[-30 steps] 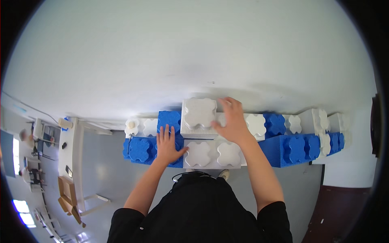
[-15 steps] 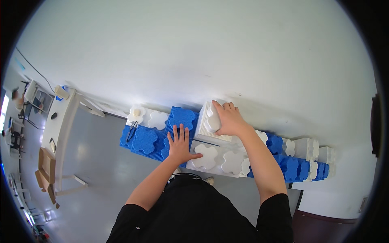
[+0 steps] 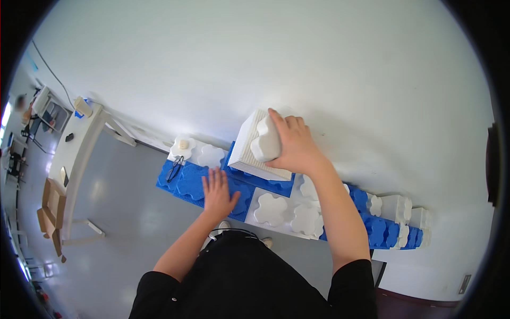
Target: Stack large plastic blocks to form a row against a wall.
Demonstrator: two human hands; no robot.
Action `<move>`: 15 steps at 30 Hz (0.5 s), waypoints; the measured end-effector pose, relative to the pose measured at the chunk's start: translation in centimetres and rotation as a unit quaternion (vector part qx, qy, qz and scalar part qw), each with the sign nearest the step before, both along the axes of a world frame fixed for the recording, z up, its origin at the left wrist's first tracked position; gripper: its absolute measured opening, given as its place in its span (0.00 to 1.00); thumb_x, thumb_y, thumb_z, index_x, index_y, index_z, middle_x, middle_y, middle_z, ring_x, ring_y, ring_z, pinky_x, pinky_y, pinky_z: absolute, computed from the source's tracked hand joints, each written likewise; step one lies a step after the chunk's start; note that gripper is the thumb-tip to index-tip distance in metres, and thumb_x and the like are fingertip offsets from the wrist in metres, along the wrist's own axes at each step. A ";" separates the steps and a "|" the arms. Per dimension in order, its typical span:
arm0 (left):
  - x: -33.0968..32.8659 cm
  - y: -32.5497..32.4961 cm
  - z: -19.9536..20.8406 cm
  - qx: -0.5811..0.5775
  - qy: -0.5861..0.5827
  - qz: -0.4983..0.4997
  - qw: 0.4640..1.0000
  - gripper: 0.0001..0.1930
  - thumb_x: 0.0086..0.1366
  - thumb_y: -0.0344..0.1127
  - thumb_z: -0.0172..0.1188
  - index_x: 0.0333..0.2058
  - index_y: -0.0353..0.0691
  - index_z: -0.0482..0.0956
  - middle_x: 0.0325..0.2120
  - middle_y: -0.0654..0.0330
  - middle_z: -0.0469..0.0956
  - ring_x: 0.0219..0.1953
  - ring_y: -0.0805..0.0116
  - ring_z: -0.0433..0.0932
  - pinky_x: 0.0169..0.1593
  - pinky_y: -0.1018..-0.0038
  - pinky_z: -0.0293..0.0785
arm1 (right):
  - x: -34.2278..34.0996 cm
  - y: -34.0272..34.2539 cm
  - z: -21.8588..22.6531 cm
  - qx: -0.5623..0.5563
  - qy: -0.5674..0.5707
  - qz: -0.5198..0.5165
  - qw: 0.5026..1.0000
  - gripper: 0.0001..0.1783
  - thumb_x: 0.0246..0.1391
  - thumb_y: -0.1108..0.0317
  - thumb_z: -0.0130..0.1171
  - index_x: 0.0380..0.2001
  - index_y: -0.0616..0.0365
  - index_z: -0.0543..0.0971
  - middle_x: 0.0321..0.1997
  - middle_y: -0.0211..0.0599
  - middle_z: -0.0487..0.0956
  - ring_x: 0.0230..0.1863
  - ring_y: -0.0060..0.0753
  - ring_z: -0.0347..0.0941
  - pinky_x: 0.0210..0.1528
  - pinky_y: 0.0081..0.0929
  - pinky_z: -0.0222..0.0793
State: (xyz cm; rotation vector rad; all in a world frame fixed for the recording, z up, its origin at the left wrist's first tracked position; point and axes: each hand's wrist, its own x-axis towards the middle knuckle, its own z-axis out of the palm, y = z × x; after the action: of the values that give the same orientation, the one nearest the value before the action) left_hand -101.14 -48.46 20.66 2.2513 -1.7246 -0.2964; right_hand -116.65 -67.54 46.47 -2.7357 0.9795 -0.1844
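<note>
My right hand point(image 3: 298, 146) grips a white building block point(image 3: 249, 139) by its raised clover-shaped knob, thumb below and fingers over the top. The block is tilted, beside the wall and over a blue block point(image 3: 283, 187) that shows along its lower edge. Whether the two touch, I cannot tell. My left hand point(image 3: 217, 198) lies open with fingers spread on the blue blocks point(image 3: 192, 182) at the left of the row. A white block with a clover knob point(image 3: 271, 209) sits to the right of that hand.
The row of white and blue blocks point(image 3: 378, 229) runs along a white wall point(image 3: 265, 58). On its left end lie a thin dark looped item point(image 3: 175, 168) and a small cream piece point(image 3: 183, 144). Farther left stand a white table point(image 3: 79, 138) and an open cardboard box point(image 3: 53, 207).
My right hand has moved up and left with the white block, which now stands over the blue block. My left hand has slid left and slightly down onto the blue blocks.
</note>
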 end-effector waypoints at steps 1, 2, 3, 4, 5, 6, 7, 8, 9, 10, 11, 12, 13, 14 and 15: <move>1.5 1.0 -0.5 -0.008 -0.037 0.042 0.998 0.52 0.67 0.62 0.60 0.75 0.26 0.53 0.77 0.34 0.47 0.80 0.34 0.38 0.78 0.37 0.30 | 1.0 0.2 -0.9 0.020 0.029 -0.011 0.999 0.71 0.30 0.57 0.86 0.78 0.51 0.56 0.65 0.57 0.71 0.68 0.60 0.63 0.71 0.51 0.61; 3.3 2.0 -0.5 -0.005 -0.037 0.046 0.998 0.52 0.67 0.62 0.60 0.75 0.26 0.53 0.77 0.34 0.47 0.80 0.34 0.38 0.78 0.37 0.30 | 2.0 0.1 -1.8 0.023 0.030 -0.006 0.999 0.71 0.30 0.57 0.86 0.78 0.51 0.56 0.65 0.57 0.71 0.68 0.60 0.63 0.71 0.51 0.61; 5.2 3.0 -0.6 -0.010 -0.036 0.081 0.996 0.50 0.68 0.61 0.59 0.75 0.28 0.54 0.77 0.35 0.47 0.80 0.33 0.38 0.77 0.36 0.30 | 2.9 -0.1 -2.6 0.028 0.053 -0.003 0.998 0.71 0.31 0.56 0.85 0.78 0.50 0.55 0.65 0.57 0.70 0.69 0.60 0.62 0.70 0.52 0.61; 6.4 3.8 -0.2 -0.014 -0.035 0.118 0.992 0.48 0.70 0.60 0.57 0.75 0.30 0.55 0.78 0.37 0.47 0.80 0.33 0.39 0.77 0.34 0.31 | 3.7 -0.2 -3.1 0.034 0.077 0.003 0.996 0.72 0.31 0.56 0.85 0.79 0.50 0.54 0.66 0.57 0.70 0.70 0.60 0.62 0.70 0.54 0.60; 7.1 4.3 0.1 -0.011 -0.034 0.122 0.992 0.48 0.70 0.60 0.57 0.75 0.30 0.55 0.78 0.37 0.47 0.80 0.33 0.39 0.77 0.34 0.31 | 4.2 -0.3 -3.6 0.036 0.079 0.008 0.996 0.72 0.31 0.56 0.85 0.79 0.50 0.54 0.66 0.57 0.70 0.70 0.60 0.62 0.70 0.54 0.60; 7.6 4.8 0.4 0.004 -0.026 0.096 0.995 0.47 0.70 0.60 0.57 0.76 0.31 0.54 0.78 0.38 0.46 0.80 0.32 0.39 0.76 0.34 0.32 | 4.5 -0.3 -4.0 0.035 0.094 -0.005 0.995 0.72 0.31 0.55 0.86 0.79 0.50 0.54 0.66 0.57 0.70 0.70 0.60 0.61 0.71 0.55 0.59; 8.1 5.3 0.5 0.019 -0.020 0.073 0.997 0.47 0.70 0.59 0.56 0.76 0.33 0.54 0.78 0.39 0.45 0.79 0.31 0.39 0.76 0.33 0.32 | 5.2 -0.4 -4.3 0.032 0.107 -0.013 0.994 0.73 0.30 0.55 0.86 0.79 0.49 0.53 0.66 0.58 0.70 0.71 0.60 0.60 0.71 0.55 0.58; 8.1 5.4 0.2 0.006 -0.019 0.072 0.997 0.47 0.70 0.60 0.56 0.76 0.34 0.54 0.79 0.42 0.44 0.80 0.32 0.39 0.75 0.30 0.33 | 5.6 -0.6 -4.6 0.033 0.107 -0.007 0.994 0.73 0.30 0.55 0.86 0.79 0.49 0.53 0.66 0.58 0.70 0.71 0.60 0.60 0.71 0.55 0.58; 8.1 5.5 0.1 0.007 -0.019 0.076 0.997 0.47 0.70 0.60 0.56 0.76 0.34 0.54 0.79 0.42 0.44 0.80 0.32 0.39 0.75 0.30 0.33 | 5.8 -0.8 -4.8 0.019 0.106 -0.002 0.994 0.73 0.29 0.54 0.85 0.79 0.51 0.54 0.65 0.58 0.70 0.69 0.60 0.61 0.69 0.56 0.59; 7.9 5.2 0.3 0.020 -0.019 0.085 0.996 0.47 0.70 0.60 0.57 0.76 0.34 0.54 0.79 0.41 0.43 0.80 0.32 0.39 0.75 0.30 0.35 | 5.9 -0.9 -4.8 0.005 0.106 0.001 0.994 0.74 0.28 0.53 0.85 0.79 0.52 0.54 0.63 0.59 0.71 0.68 0.60 0.62 0.67 0.57 0.60; 7.7 5.1 0.5 0.033 -0.020 0.094 0.995 0.48 0.69 0.60 0.58 0.76 0.34 0.54 0.79 0.41 0.43 0.80 0.32 0.39 0.74 0.29 0.36 | 6.0 -1.1 -4.8 0.007 0.108 0.002 0.994 0.74 0.28 0.53 0.85 0.79 0.52 0.54 0.63 0.59 0.71 0.68 0.60 0.62 0.67 0.57 0.60; 7.7 5.1 0.4 0.034 -0.019 0.095 0.995 0.48 0.69 0.60 0.58 0.76 0.34 0.54 0.79 0.41 0.43 0.80 0.32 0.39 0.74 0.29 0.36 | 6.1 -1.3 -4.7 0.022 0.110 0.003 0.994 0.74 0.28 0.53 0.85 0.79 0.52 0.54 0.64 0.61 0.70 0.69 0.61 0.62 0.67 0.58 0.60; 7.8 5.1 0.4 0.031 -0.010 0.093 0.995 0.48 0.69 0.60 0.57 0.76 0.34 0.54 0.79 0.41 0.43 0.80 0.32 0.39 0.73 0.27 0.37 | 6.2 -1.3 -4.7 0.037 0.112 0.003 0.993 0.74 0.29 0.53 0.85 0.79 0.52 0.53 0.65 0.62 0.70 0.69 0.61 0.61 0.68 0.59 0.59; 7.8 5.1 0.3 0.027 -0.002 0.091 0.995 0.48 0.69 0.60 0.57 0.76 0.34 0.54 0.79 0.42 0.43 0.80 0.32 0.39 0.73 0.25 0.38 | 6.3 -1.2 -4.7 0.038 0.113 0.003 0.993 0.74 0.29 0.53 0.85 0.79 0.52 0.53 0.65 0.62 0.70 0.69 0.61 0.61 0.68 0.59 0.59; 7.9 5.1 0.3 0.028 -0.001 0.091 0.995 0.48 0.69 0.60 0.57 0.76 0.34 0.54 0.79 0.42 0.43 0.80 0.32 0.39 0.73 0.25 0.38 | 6.5 -1.1 -4.9 0.046 0.112 -0.001 0.993 0.74 0.29 0.53 0.84 0.79 0.52 0.53 0.66 0.63 0.69 0.70 0.62 0.61 0.68 0.60 0.59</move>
State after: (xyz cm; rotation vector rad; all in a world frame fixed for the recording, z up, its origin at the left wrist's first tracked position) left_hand -93.24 -43.35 20.99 2.4305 -1.5157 -0.3053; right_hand -110.19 -68.64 41.61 -2.7139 1.0174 0.1674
